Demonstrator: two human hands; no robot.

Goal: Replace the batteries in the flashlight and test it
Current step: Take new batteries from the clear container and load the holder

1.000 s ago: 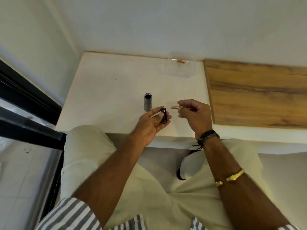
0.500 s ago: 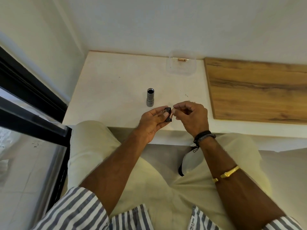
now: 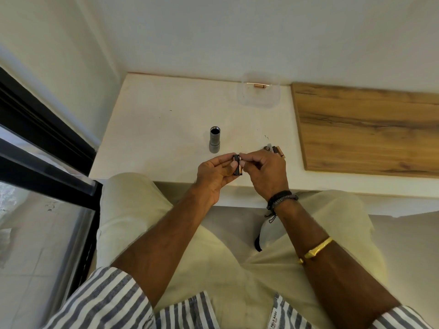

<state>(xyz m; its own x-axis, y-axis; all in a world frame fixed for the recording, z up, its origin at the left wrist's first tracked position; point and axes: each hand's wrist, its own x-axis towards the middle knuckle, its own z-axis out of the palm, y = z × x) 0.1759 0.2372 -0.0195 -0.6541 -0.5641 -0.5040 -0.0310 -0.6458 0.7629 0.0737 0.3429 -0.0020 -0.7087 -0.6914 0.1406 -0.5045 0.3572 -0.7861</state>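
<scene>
In the middle of the frame, over the near edge of the white table (image 3: 154,129), the two hands meet. The left hand (image 3: 215,172) has its fingers and thumb curled round a small black battery holder (image 3: 236,162), held roughly upright. The right hand (image 3: 266,172) pinches a copper-coloured battery (image 3: 241,167) between thumb and fingertips, laid against the right side of the holder and touching it; how far it sits in the holder cannot be told. The grey flashlight body (image 3: 214,141) stands upright on the table just above and left of the hands, apart from them, with its open dark end upward. Just above the right hand, partly hidden by its knuckles, a small dark cap (image 3: 268,148) and a loose battery (image 3: 279,152) lie on the table. At the upper centre, against the wall, sits a clear plastic container (image 3: 260,100) with one more battery (image 3: 259,85) in it. A wooden board (image 3: 368,129) covers the table's right part. The right forearm wears a black wristband (image 3: 281,198) and a gold bangle (image 3: 317,249).
</scene>
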